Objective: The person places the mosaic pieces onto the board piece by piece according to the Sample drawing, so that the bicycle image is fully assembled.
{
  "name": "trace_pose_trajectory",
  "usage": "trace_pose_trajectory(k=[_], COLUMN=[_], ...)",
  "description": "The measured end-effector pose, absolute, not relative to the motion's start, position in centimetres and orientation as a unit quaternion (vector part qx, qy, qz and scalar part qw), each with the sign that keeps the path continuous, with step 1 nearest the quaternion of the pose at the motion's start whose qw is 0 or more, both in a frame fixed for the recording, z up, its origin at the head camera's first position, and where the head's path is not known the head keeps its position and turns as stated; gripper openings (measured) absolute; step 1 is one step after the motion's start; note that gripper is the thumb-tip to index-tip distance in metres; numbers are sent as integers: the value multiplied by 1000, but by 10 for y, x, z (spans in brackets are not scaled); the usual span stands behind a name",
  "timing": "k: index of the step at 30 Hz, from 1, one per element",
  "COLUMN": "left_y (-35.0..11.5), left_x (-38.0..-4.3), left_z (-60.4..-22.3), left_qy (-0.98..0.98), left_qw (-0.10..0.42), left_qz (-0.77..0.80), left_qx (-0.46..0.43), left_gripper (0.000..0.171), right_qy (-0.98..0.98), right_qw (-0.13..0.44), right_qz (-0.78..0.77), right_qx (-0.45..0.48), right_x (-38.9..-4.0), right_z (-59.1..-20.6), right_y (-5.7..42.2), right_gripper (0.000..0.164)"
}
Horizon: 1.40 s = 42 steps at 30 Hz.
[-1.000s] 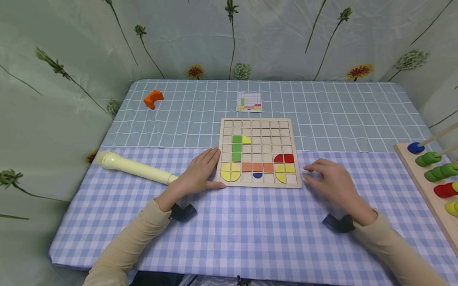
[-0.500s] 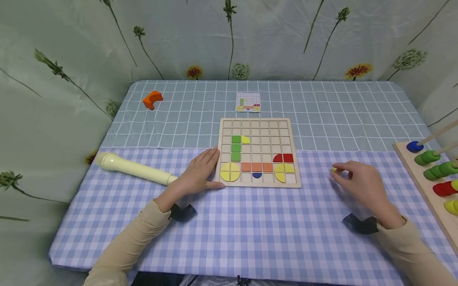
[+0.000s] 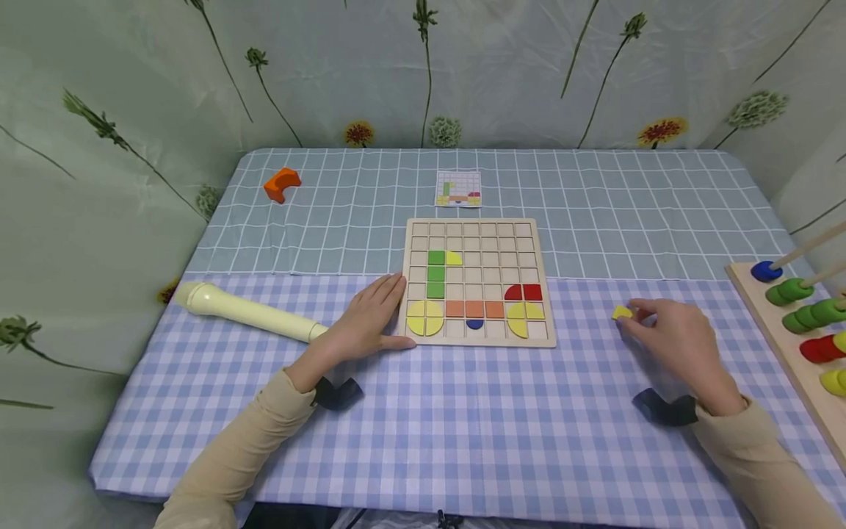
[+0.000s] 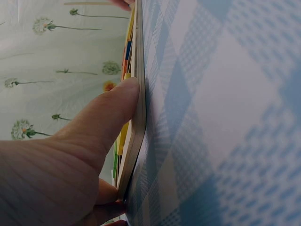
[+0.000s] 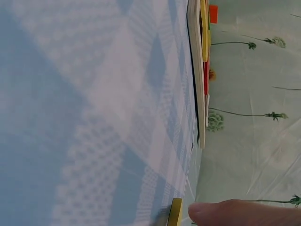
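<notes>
A square wooden grid board lies mid-table in the head view, with green, yellow, red, orange and blue flat pieces in its cells. My left hand rests against its left edge; in the left wrist view the thumb touches the board's side. To the right of the board, my right hand holds a small yellow piece at its thumb and index fingertips, close to the cloth. In the right wrist view this yellow piece shows at the bottom edge beside one fingertip; the other fingers are out of view.
Behind the board lies a small pattern card. An orange arch block is at the back left. A pale yellow microphone-shaped object lies by the left forearm. At the right edge stands a wooden base with coloured rings and pegs.
My right hand has moved right, away from the board's edge. More of the yellow piece now shows at its fingertips than half a second ago. My left hand has stayed in place.
</notes>
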<state>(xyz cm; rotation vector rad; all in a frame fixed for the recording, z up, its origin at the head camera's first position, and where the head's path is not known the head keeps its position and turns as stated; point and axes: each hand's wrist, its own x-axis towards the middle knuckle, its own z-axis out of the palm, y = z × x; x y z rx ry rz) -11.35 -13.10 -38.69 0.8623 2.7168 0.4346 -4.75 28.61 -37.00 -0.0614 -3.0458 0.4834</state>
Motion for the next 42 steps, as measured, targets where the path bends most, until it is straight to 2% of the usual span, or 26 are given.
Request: trace_pose_trajectory(k=[11,18,24,31,42], left_y=[-131,-131,-131,-132,-132], left_x=[-113,-113,-115,-115,-116], left_z=[-385,-384,-387,-388,-388], left_qy=[933,934,934,934,933], left_qw=[122,119,125,125,124], left_qz=[152,150,146,145,151], left_qx=[302,302,301,301,301], left_gripper=[102,102,102,103,102], right_qy=[-989,-981,-978,-978,-962], right_qw=[54,89,103,70,119], right_qz=[138,165,170,189,222], right_qx=[12,48,62,46,101], right_x=[-59,-64,-68,-65,-54], right_z=[-374,-381,-384,-382,-381], right_y=[280,277,271,259,227], right_gripper=[37,26,24,26,22])
